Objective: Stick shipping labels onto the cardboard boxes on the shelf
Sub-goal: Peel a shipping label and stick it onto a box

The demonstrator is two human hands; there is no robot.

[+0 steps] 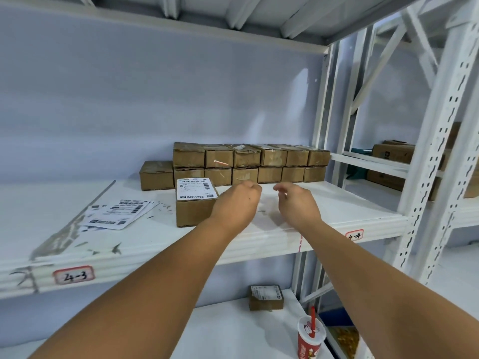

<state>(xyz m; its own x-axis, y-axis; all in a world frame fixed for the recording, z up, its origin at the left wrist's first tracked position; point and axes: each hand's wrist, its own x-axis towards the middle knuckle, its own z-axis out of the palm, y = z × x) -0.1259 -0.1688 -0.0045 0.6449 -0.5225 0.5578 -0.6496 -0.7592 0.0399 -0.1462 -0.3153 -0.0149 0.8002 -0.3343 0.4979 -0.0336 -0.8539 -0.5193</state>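
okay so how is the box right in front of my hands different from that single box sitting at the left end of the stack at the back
The front box has a white shipping label stuck on its top; the single box at the stack's left end shows none. The front box stands alone near the shelf's front, beside the left hand; the single box sits further back, against the stacked boxes. Both are small, closed brown cardboard boxes on one shelf.
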